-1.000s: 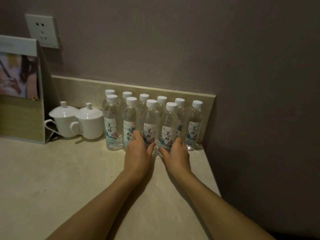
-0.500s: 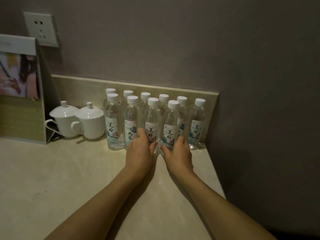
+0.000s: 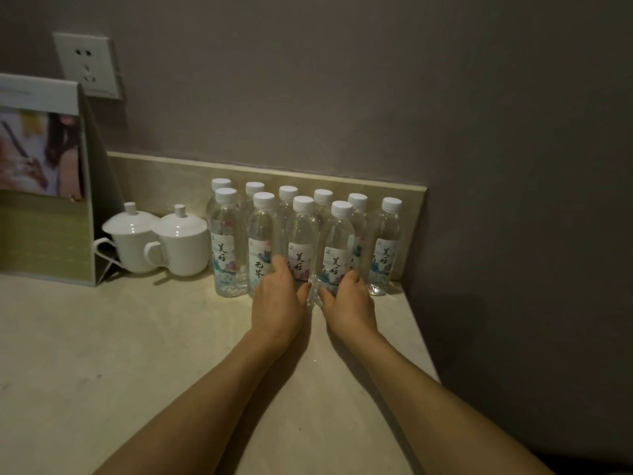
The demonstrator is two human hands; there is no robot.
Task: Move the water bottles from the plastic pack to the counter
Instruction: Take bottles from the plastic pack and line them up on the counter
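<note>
The left hand [image 3: 277,303] and right hand [image 3: 349,303] each curl around a front water bottle [image 3: 337,252]. All the bottles stand packed together just past the hands on the desk [image 3: 137,354]. One hard push could knock them over.

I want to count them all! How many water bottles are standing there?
9 water bottles on the counter: four in front, five behind along the backsplash, the last at far right. More may hide behind.

Clear bottles [image 3: 228,241], white caps [image 3: 226,195], floral labels [image 3: 223,257].
</note>
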